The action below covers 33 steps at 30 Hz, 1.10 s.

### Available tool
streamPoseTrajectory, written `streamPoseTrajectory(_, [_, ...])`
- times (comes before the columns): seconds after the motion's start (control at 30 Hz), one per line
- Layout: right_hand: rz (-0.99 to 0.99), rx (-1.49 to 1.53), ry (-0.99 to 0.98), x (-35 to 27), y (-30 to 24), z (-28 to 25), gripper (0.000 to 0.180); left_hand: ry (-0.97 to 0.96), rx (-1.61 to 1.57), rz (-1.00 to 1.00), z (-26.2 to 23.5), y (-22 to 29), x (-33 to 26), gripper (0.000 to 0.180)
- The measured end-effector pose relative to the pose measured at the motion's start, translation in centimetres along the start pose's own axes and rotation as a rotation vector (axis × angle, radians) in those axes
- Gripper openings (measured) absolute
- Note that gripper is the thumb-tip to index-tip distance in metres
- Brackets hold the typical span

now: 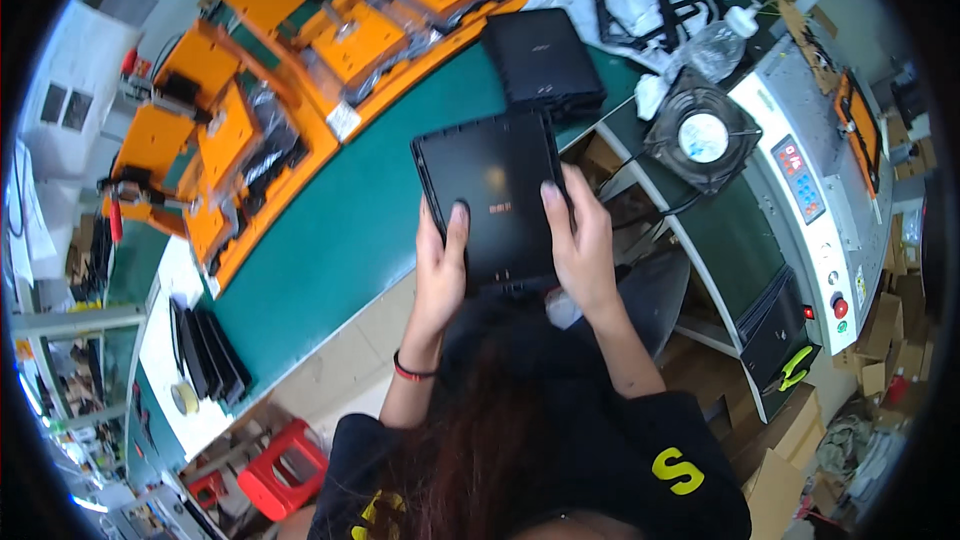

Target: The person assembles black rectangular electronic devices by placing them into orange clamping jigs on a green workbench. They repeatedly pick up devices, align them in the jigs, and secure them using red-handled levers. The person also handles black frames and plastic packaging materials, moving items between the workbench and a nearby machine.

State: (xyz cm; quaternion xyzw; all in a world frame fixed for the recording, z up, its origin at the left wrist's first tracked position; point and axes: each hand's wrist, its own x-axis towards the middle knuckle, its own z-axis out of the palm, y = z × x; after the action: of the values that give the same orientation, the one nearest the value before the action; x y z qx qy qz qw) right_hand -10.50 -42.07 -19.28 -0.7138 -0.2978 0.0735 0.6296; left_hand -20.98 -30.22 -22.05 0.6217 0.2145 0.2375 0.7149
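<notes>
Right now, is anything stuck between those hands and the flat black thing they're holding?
Nothing that I can see: the left fingers and right fingers touch the black rectangular panel directly, at opposite sides. Its underside is hidden, though.

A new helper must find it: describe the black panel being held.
Start at the green tabletop; at its near edge are the left hand and right hand. Between them is the black panel, rectangular, with small marks near its middle. Unlike the similar black stack just beyond, it is held.
</notes>
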Motion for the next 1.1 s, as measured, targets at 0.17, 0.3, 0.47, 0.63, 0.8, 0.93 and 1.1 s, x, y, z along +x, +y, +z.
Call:
streamPoseTrajectory(0.17, [-0.099,-0.069,-0.086,0.6,-1.5,5.6,0.023,0.122,-0.112,0.002,-5.0,-0.7,0.2,0.046])
streamPoseTrajectory(0.3, [-0.231,-0.175,-0.212,1.8,-2.7,9.1,0.033,0.193,-0.209,0.07,-8.1,-0.6,-0.2,0.043])
streamPoseTrajectory(0.47, [-0.334,0.12,-0.143,-0.2,-3.1,12.9,0.054,0.454,-0.419,0.089,-11.1,0.5,-0.9,0.041])
streamPoseTrajectory(0.63, [-0.409,-0.127,-0.503,-5.1,-1.8,12.5,0.059,0.497,-0.348,0.075,-12.3,1.7,-1.2,0.047])
streamPoseTrajectory(0.8, [-0.045,0.0,-0.388,-4.7,-0.7,12.2,0.042,0.464,-0.233,-0.125,-12.3,0.1,-0.6,0.06])
streamPoseTrajectory(0.93, [0.174,0.043,-0.27,-2.9,0.7,10.4,0.041,0.564,-0.164,0.196,-18.1,1.8,2.4,0.054])
streamPoseTrajectory(1.1, [0.086,-0.616,-0.484,1.4,-0.7,11.0,0.038,0.521,-0.471,0.09,-26.1,5.8,5.0,0.039])
